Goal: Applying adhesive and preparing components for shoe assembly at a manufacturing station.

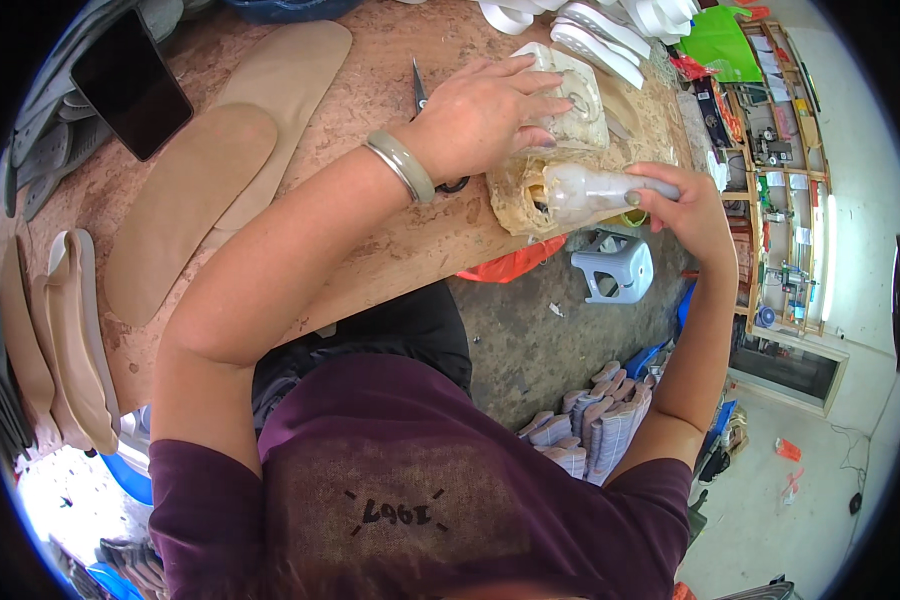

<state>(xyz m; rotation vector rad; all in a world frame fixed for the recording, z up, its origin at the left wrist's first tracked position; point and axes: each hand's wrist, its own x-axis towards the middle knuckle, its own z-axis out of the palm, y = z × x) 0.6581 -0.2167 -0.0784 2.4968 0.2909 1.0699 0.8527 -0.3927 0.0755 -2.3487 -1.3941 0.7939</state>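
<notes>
My left hand lies with its fingers spread over a whitish, stained block-like piece near the table's right end. In my right hand is the narrow end of a cloudy white plastic bottle, tilted on its side. Its wide end is caked with yellowish dried glue and points left; what sits inside that end is too unclear to name. Dark scissors lie on the table, partly hidden behind my left hand and wrist.
Large tan insole-shaped sheets and a black phone lie to the left on the wooden table. White soles are piled at the far edge. Below on the floor stand a light blue stool and stacked shoe parts.
</notes>
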